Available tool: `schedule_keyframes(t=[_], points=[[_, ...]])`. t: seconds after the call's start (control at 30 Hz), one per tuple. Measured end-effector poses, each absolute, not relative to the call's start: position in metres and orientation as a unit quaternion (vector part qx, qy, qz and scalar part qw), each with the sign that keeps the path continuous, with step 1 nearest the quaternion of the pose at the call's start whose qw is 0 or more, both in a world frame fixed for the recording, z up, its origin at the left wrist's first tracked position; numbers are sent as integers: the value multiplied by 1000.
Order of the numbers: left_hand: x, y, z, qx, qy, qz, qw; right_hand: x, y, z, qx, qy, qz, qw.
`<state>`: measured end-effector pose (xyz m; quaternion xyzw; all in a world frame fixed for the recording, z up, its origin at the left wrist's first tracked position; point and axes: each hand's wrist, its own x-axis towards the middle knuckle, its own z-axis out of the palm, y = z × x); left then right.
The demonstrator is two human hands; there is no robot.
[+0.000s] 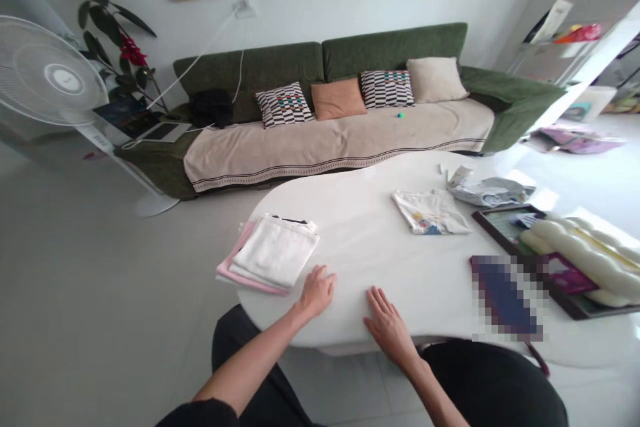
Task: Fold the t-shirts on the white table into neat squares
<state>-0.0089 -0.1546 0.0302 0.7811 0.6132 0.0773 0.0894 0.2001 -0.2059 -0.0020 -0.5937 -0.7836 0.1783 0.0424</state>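
Lying to the left, the clothes pile (277, 250) is nearer the half-curled left hand (319, 291) than the flat right hand (389, 325); both hold nothing.

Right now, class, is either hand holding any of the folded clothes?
No, the left hand and right hand rest on the white table, with the folded clothes stacked beside the left and the printed garment farther off.

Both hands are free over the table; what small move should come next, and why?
Probably reach the right hand forward to the white printed cloth and take its near edge. That cloth lies apart from the folded pile beside the left hand, and neither hand holds anything, so it seems the likeliest piece to handle.
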Motion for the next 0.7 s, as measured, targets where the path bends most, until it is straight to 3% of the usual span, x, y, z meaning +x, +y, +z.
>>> schedule_keyframes(t=[0.3, 0.53, 0.7], points=[[-101, -48, 82, 742, 668, 53, 24, 198, -199, 10, -595, -772, 225, 14], [-106, -50, 97, 774, 632, 11, -8, 203, -199, 4, -593, -762, 255, 48], [-84, -102, 126, 852, 523, -12, -8, 202, -200, 14, -588, -762, 257, 82]])
